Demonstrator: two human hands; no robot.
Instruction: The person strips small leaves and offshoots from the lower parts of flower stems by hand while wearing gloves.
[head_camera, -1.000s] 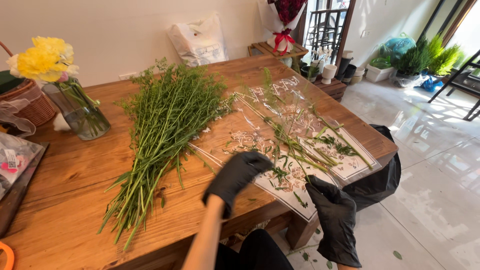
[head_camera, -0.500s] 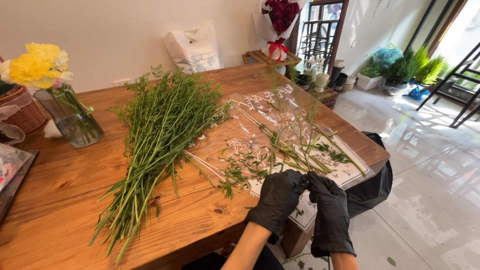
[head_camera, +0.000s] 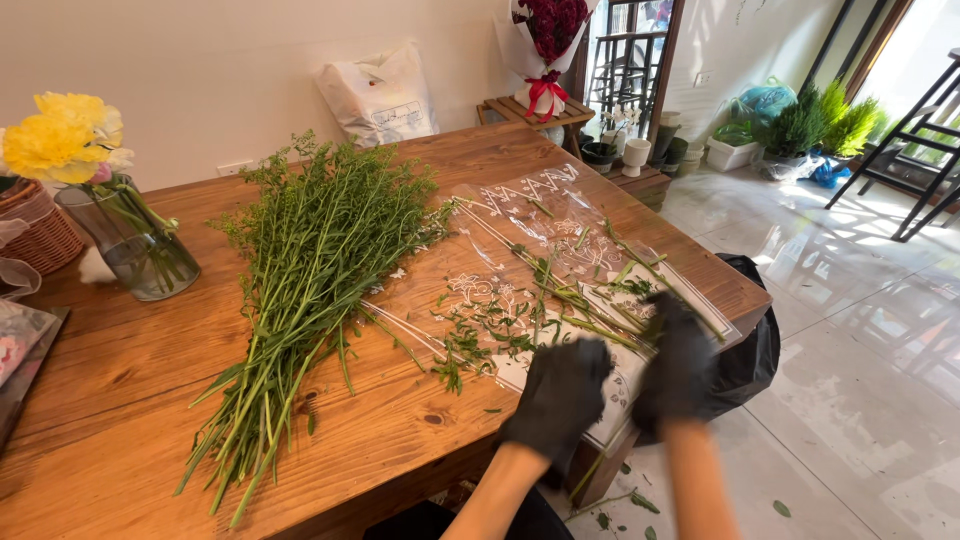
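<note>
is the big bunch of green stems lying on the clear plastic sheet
No, the bunch of green stems lies on bare wooden table, left of the plastic sheet.

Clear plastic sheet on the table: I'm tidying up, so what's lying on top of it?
On the clear plastic sheet lie trimmed green stems and leaf scraps. Both gloved hands cover its near edge, so anything under them is hidden.

Both forearms reach forward, bare below black gloves. The left hand (head_camera: 558, 398) hangs loosely curled near the tabletop's front edge; the right hand (head_camera: 677, 362) (blurred) hovers beside it, fingers down.
</note>
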